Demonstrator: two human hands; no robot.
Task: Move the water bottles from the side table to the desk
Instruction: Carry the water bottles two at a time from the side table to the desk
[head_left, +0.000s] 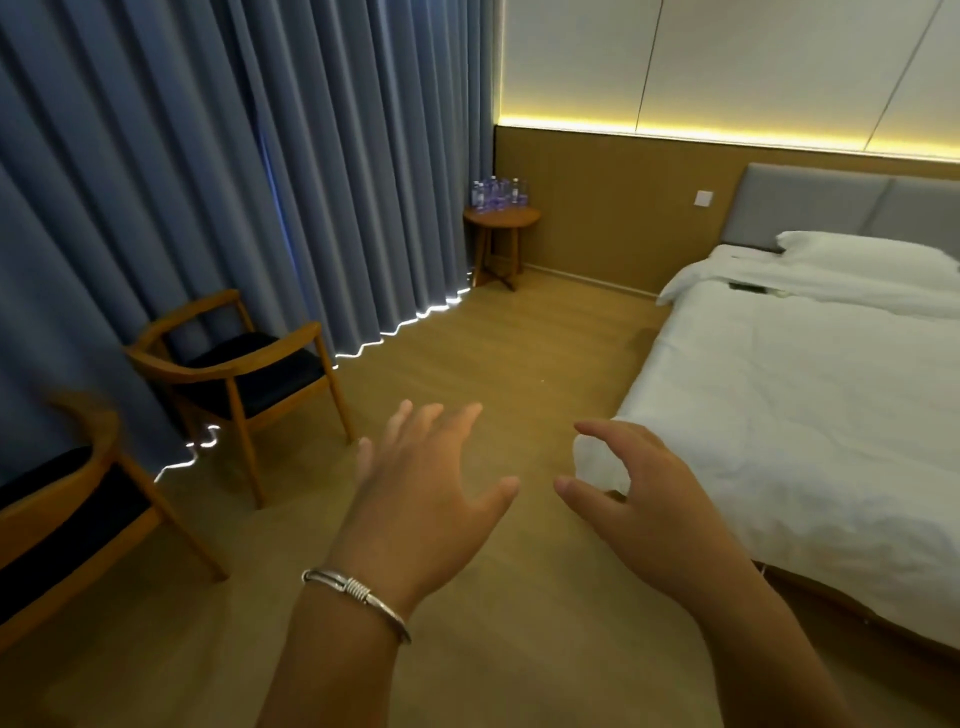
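Several clear water bottles (497, 194) with purple labels stand together on a small round wooden side table (511, 217) in the far corner, beside the curtain. My left hand (426, 483), with a silver bracelet on the wrist, is stretched forward with fingers spread and holds nothing. My right hand (644, 486) is beside it, fingers loosely curved and empty. Both hands hover over the floor, far from the table. No desk is in view.
Two wooden armchairs (244, 374) (67, 514) with dark seats stand along the blue curtain (208, 182) on the left. A bed (810, 405) with white bedding fills the right. Wooden floor (467, 353) runs between them toward the side table.
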